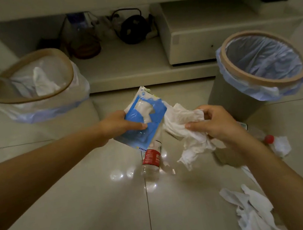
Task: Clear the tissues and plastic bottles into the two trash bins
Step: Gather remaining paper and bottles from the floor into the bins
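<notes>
tissue pack [145, 119] blue-white | tissues [185, 127] white | bottle label [151, 156] red

A home, most likely a living room. Glossy beige floor tiles [101, 209] fill the lower frame, and a low cream cabinet [203, 29] with an open shelf runs across the top. On that shelf, top centre, sit a dark kettle [132, 28] and what may be a glass jar [84, 39], blurred. Two bag-lined trash bins [32, 88] [262, 64] stand on the floor at left and right.
</notes>
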Demonstrator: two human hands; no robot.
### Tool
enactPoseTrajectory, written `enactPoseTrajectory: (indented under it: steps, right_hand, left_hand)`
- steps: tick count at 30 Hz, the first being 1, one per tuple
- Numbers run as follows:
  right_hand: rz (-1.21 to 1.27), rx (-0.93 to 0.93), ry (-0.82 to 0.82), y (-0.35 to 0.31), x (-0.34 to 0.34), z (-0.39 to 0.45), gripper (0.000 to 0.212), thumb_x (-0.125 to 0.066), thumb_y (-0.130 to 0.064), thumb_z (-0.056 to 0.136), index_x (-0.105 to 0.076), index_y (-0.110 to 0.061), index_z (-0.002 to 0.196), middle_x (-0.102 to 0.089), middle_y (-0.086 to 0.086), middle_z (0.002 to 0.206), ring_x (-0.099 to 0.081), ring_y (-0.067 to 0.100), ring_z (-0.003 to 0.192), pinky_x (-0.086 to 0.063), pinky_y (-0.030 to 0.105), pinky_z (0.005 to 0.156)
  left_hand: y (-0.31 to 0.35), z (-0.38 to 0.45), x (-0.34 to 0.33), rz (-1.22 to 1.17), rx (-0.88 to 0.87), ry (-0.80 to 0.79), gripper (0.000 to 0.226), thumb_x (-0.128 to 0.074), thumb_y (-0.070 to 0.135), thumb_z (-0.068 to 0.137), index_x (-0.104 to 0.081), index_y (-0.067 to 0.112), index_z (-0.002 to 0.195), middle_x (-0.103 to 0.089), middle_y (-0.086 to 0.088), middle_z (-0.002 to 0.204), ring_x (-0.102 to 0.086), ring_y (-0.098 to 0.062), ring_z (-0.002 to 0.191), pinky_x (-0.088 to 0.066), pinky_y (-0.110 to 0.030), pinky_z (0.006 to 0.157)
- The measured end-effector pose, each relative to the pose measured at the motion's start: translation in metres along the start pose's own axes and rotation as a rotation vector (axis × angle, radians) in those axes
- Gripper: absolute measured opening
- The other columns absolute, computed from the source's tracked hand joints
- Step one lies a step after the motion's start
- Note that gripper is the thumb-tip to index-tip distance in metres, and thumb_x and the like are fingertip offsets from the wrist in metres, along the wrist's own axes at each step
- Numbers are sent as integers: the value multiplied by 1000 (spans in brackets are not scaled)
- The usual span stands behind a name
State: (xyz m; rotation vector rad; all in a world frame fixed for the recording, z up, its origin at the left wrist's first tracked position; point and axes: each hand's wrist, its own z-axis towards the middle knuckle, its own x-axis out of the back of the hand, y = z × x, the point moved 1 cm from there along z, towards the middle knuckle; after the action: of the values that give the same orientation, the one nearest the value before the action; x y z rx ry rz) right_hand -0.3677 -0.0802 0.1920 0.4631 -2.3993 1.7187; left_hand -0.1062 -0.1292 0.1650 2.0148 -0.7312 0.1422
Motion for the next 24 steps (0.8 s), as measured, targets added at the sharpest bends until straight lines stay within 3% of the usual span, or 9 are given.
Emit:
enactPoseTrajectory:
  steps: [3, 8, 11, 14, 16, 19, 21, 24]
  right_hand:
    - [-24, 54, 11, -34, -18, 11, 21, -74, -8, 79, -65, -8, 97, -70, 4, 87, -65, 13, 72, -54, 28, 60]
    - [-25, 148, -11, -98, -57, 38, 18, -76, -7, 77, -65, -19, 85, -69, -4, 77, -66, 9, 64, -52, 21, 50]
    - [-7, 196, -16, -136, -82, 54, 18, -75, -7, 78, -66, -17, 89, -72, 0, 83, -68, 11, 66, -55, 27, 53]
    - [27, 240, -17, -169, -110, 67, 20, -75, -7, 78, -65, -20, 90, -72, 3, 89, -71, 15, 73, -59, 35, 62]
    - [55, 259, -33, -188, -130, 73, 23, -75, -9, 79, -66, -20, 97, -72, 2, 91, -71, 16, 76, -59, 33, 61]
    - [72, 321, -47, -213, -156, 82, 24, -74, -10, 80, -66, -17, 102, -72, 1, 91, -71, 14, 75, -58, 28, 56]
    - [92, 357, -53, -229, -175, 88, 21, -72, -8, 81, -66, -18, 98, -71, 0, 91, -71, 13, 75, -58, 27, 55]
    - [129, 356, -50, -252, -199, 98, 20, -72, -7, 82, -65, -20, 95, -71, 0, 90, -71, 12, 74, -59, 29, 56]
  left_hand:
    - [7, -11, 38, -60, -33, 47, 43, -83, 33, 70, -68, 19, 108, -74, -1, 101, -69, -21, 95, -54, -39, 92]
    - [13, -28, 107, -176, -68, 197, 60, -83, 45, 56, -68, 19, 108, -73, -5, 101, -69, -24, 95, -53, -41, 93]
    - [8, -34, 145, -348, -32, 278, 74, -84, 43, 48, -63, 14, 113, -72, -9, 102, -70, -25, 93, -55, -40, 89]
    - [5, -43, 174, -458, -21, 290, 44, -78, 25, 69, -65, 9, 108, -72, -12, 100, -69, -23, 83, -55, -32, 75]
    - [2, -50, 193, -530, -17, 267, 30, -72, 19, 78, -66, 9, 106, -72, -10, 100, -68, -21, 80, -56, -28, 71]
    - [-6, -56, 222, -613, -46, 281, 25, -71, 21, 80, -68, 14, 104, -72, -5, 94, -68, -18, 78, -55, -26, 63]
    - [-14, -58, 242, -632, -62, 344, 23, -71, 22, 79, -69, 17, 101, -70, -2, 90, -66, -16, 75, -54, -24, 62]
    - [-29, -57, 261, -701, -53, 462, 23, -71, 24, 81, -68, 13, 101, -68, -1, 82, -65, -11, 62, -53, -19, 50]
